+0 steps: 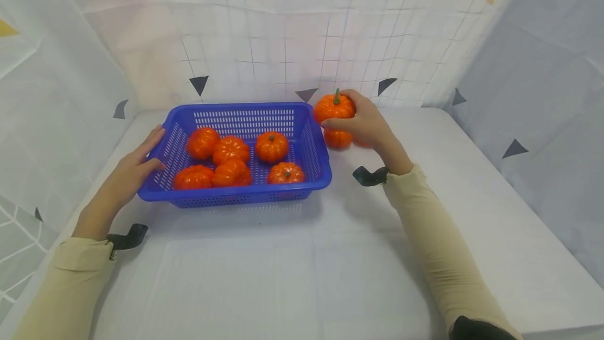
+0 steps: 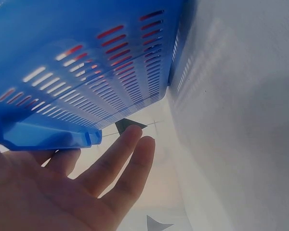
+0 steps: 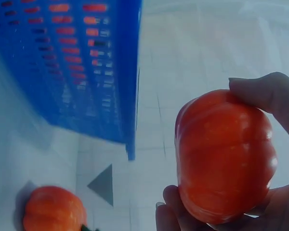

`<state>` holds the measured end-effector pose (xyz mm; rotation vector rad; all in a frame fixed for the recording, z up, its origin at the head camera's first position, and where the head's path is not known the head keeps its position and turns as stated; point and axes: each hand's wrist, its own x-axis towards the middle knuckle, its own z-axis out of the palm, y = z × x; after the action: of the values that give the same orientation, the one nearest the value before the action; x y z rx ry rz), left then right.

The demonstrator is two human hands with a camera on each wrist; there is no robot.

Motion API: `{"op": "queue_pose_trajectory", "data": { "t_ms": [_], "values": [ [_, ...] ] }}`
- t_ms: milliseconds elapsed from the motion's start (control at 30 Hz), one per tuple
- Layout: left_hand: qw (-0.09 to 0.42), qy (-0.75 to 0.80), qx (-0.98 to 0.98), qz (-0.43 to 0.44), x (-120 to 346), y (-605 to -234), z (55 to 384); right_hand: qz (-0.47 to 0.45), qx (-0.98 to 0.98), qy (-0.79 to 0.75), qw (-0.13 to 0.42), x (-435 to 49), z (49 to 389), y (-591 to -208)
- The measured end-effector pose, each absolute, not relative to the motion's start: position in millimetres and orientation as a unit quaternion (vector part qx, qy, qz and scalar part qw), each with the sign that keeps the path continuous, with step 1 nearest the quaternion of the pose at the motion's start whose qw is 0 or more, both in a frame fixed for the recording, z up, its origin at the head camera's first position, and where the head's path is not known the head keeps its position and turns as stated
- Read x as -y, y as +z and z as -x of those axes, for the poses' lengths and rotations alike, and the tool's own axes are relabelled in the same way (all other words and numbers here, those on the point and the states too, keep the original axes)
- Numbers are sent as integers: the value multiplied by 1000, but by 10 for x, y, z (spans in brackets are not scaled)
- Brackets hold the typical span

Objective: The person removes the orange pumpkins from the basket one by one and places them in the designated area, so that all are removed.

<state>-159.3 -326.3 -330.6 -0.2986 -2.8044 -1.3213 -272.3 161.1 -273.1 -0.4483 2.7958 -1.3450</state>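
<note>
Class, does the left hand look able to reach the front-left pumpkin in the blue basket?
Probably yes: the left hand touches the blue basket close by, and nothing covers the front-left pumpkin.

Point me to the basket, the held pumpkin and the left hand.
Blue basket (image 1: 245, 192): head view, front rim.
Held pumpkin (image 3: 225, 156): right wrist view, ribbed orange skin.
Left hand (image 1: 125, 174): head view, back of the hand.

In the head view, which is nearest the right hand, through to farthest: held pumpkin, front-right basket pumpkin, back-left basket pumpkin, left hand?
1. Held pumpkin: in the right hand.
2. Front-right pumpkin: inside the basket.
3. Back-left pumpkin: also inside.
4. Left hand: basket's left end.
</note>
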Motion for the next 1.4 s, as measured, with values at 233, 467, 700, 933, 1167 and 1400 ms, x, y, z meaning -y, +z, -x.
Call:
{"op": "queue_pose_trajectory", "data": {
  "t_ms": [233,467,700,933,1167,1400],
  "values": [
    [12,-427,899,95,3271,-3321,1590,107,-905,-412,-6,-1800,2763,-2681],
    [11,-421,902,97,3284,-3330,1597,76,-906,-415,-22,-2024,2850,-2691],
    [12,-423,901,97,3280,-3328,1596,42,-904,-424,-27,-2207,2960,-2762],
    [12,-422,901,98,3277,-3318,1587,15,-902,-430,-35,-2344,3025,-2827],
    [11,-420,902,97,3278,-3332,1591,-17,-898,-439,-39,-2457,3075,-2890],
    [11,-420,902,97,3275,-3324,1581,-38,-896,-440,-47,-2572,3131,-2954]
  ]
}}
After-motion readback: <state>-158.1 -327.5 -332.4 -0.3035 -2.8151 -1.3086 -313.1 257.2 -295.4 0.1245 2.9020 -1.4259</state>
